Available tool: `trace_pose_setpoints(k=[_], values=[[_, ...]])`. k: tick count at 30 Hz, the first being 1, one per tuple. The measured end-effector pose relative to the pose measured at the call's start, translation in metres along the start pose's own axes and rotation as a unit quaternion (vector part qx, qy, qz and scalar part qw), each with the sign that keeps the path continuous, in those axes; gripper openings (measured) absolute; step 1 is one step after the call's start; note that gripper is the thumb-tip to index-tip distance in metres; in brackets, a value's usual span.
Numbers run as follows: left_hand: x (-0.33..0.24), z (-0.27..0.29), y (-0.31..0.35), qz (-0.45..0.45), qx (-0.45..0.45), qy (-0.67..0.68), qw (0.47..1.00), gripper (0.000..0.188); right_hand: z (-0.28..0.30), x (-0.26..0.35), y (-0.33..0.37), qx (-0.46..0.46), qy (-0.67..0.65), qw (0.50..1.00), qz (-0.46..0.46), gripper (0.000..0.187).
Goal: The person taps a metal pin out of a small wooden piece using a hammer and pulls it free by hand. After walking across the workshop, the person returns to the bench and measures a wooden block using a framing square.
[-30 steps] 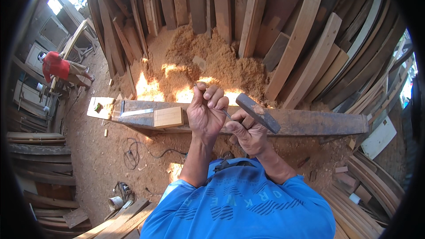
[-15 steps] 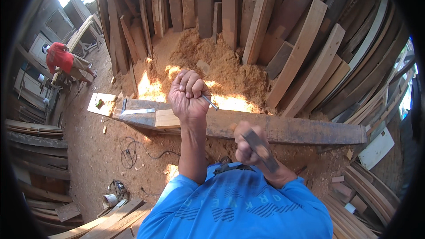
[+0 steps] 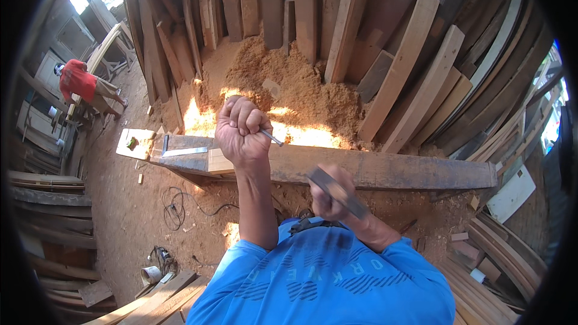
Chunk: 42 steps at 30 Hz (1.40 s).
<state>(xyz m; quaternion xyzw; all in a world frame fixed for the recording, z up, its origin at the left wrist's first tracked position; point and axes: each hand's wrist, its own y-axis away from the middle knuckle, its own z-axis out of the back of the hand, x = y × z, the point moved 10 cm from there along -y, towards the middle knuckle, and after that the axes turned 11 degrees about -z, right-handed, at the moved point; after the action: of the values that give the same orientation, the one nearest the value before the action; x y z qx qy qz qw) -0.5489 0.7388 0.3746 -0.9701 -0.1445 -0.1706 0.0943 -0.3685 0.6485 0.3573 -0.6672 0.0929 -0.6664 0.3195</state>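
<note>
My left hand (image 3: pixel 244 129) is closed in a fist above the beam, gripping a thin metal rod (image 3: pixel 273 138) whose end sticks out to the right. Lower and to the right, my right hand (image 3: pixel 323 206) is wrapped round what looks like a hammer (image 3: pixel 339 192). Its dark, narrow head has a wood-coloured patch in the middle, and both hand and tool are somewhat blurred. Below my hands a long, dark wooden beam (image 3: pixel 391 171) stretches across. A light wood piece (image 3: pixel 218 162) and a metal square (image 3: pixel 185 151) rest near its left part.
A small green item (image 3: pixel 131 142) sits at the beam's pale left end. Sawdust (image 3: pixel 301 84) is heaped behind, with planks (image 3: pixel 397 66) leaning there. A black cable (image 3: pixel 176 207) and a white bucket (image 3: pixel 150 275) lie on the floor. A person in red (image 3: pixel 80 81) works far left.
The view has shifted slightly. My right hand has moved left with the hammer, whose head lies at a flatter slant. My left hand still grips the rod, a little further left along the beam.
</note>
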Motion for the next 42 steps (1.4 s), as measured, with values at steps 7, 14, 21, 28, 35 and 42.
trace_pose_setpoints(k=[7,14,21,28,35,42], values=[[0.000,0.005,0.005,0.008,0.000,-0.009,1.000,0.025,0.004,0.009,0.003,-0.028,-0.038,0.996,0.081,0.014],[-0.002,0.015,-0.002,0.009,0.001,-0.029,1.000,0.026,-0.003,0.010,-0.014,-0.020,0.135,0.986,0.090,0.012],[-0.026,0.047,0.016,-0.049,-0.005,-0.303,0.952,0.031,0.031,-0.152,0.008,-0.003,0.168,0.944,-0.285,0.027],[-0.041,0.100,0.046,-0.022,-0.096,-0.392,0.915,0.037,0.087,-0.340,0.109,0.105,0.448,0.770,-0.441,0.027],[-0.040,0.126,0.053,-0.005,-0.119,-0.412,0.903,0.027,0.129,-0.422,0.166,0.163,0.452,0.727,-0.490,0.044],[-0.036,0.136,0.054,-0.033,-0.127,-0.395,0.909,0.024,0.114,-0.360,0.122,0.088,0.557,0.739,-0.370,0.037]])
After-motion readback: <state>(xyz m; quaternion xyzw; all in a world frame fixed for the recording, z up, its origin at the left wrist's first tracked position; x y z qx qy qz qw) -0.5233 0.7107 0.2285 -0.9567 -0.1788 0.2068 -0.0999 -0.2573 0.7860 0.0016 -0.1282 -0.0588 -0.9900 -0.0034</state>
